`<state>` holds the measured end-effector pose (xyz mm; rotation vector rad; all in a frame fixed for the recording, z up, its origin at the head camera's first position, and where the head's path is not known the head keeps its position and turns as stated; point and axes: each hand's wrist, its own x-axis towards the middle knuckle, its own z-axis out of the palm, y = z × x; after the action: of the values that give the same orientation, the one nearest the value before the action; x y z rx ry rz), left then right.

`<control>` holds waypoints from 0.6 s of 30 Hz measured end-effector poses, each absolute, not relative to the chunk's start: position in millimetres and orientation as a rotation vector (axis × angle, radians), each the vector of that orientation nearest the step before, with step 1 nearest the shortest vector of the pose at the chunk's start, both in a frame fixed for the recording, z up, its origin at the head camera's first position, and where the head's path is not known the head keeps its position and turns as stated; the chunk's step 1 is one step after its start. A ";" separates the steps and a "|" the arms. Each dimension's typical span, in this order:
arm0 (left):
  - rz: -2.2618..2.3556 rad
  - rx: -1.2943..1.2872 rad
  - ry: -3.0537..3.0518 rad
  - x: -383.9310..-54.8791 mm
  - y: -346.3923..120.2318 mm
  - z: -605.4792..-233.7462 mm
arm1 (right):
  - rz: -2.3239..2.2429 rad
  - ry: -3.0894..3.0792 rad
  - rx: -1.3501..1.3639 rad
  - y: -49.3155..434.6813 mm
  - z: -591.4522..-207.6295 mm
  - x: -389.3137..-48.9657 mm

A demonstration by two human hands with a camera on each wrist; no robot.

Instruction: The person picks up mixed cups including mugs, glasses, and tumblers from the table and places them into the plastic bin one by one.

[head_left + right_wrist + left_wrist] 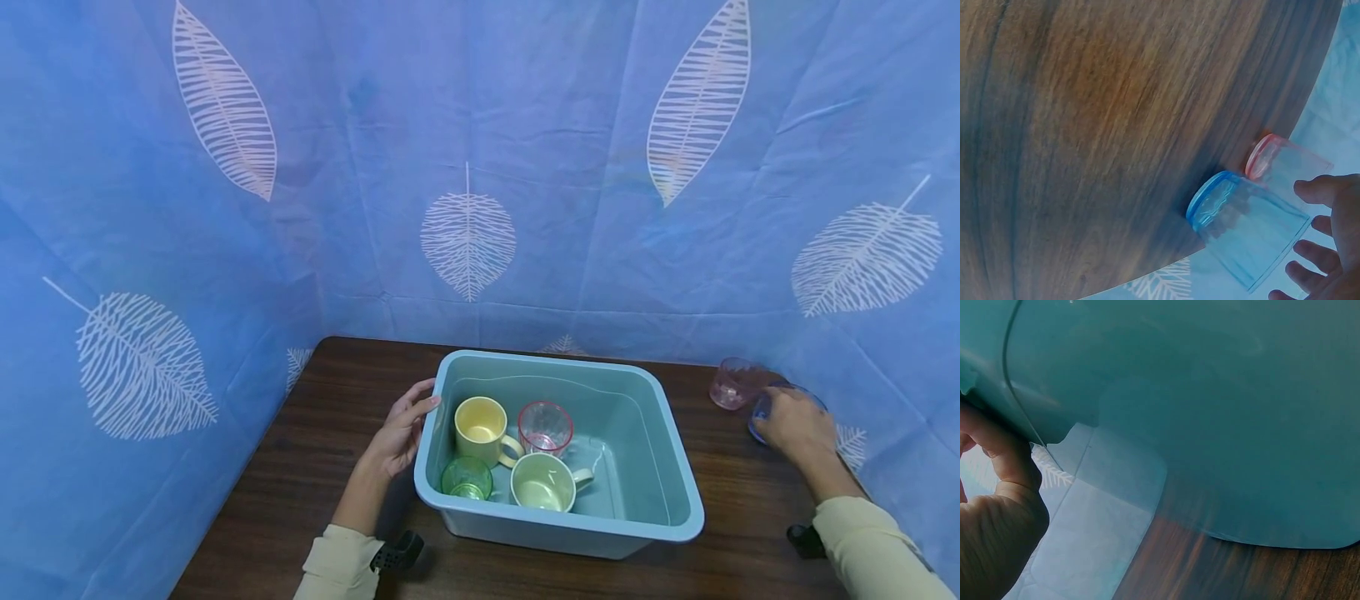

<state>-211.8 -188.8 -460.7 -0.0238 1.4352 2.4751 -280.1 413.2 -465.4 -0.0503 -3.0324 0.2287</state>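
A light blue plastic bin (566, 542) sits on the table, its wall (1229, 425) filling much of the left wrist view. My left hand (397, 433) rests against its left side, fingertips at the rim. Over at the right, my right hand (798, 421) is above a clear blue glass (1247, 231), which it partly covers in the head view. In the right wrist view its fingers are spread, fingertips close by the glass's upper edge. Right beside that glass stands a clear pink glass (1285, 159), also seen in the head view behind the hand.
Inside the bin stand a yellow mug (480, 421), a red-rimmed clear glass (545, 425), a green glass (467, 479) and a pale green mug (543, 483). The dark wooden table (337, 417) meets a blue leaf-print cloth (562, 250) at its back and sides.
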 end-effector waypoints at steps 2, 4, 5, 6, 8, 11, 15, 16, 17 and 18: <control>2.475 -0.027 1.436 -211.6 -188.9 -460.5 | 0.243 -3.045 -0.065 415.8 -465.1 -278.6; 2.474 -0.033 1.438 -211.4 -188.8 -460.1 | 0.255 -3.052 -0.072 418.8 -465.0 -277.2; 2.474 -0.035 1.439 -211.3 -188.7 -459.9 | 0.257 -3.058 -0.075 420.6 -465.1 -277.0; 2.474 -0.035 1.440 -211.1 -188.6 -459.8 | 0.256 -3.058 -0.074 422.6 -465.3 -276.5; 2.477 -0.036 1.441 -210.9 -188.4 -459.5 | 0.258 -3.056 -0.082 426.3 -465.9 -275.2; 2.480 -0.032 1.443 -210.7 -188.2 -459.3 | 0.272 -3.061 -0.108 432.6 -467.0 -273.4; 2.476 -0.031 1.443 -210.5 -188.4 -459.0 | 0.303 -3.068 -0.141 439.5 -469.9 -271.2; 2.474 -0.033 1.444 -210.4 -188.5 -458.9 | 0.314 -3.067 -0.145 440.6 -470.6 -270.7; 2.473 -0.034 1.446 -210.4 -188.6 -458.8 | 0.326 -3.067 -0.153 441.5 -471.4 -270.1; 2.472 -0.033 1.449 -210.5 -188.5 -458.8 | 0.347 -3.068 -0.163 442.1 -472.2 -269.6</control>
<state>-210.5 -188.5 -458.8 -0.0333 1.4487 2.4724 -269.6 442.1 -472.2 -0.1629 -3.0682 0.3466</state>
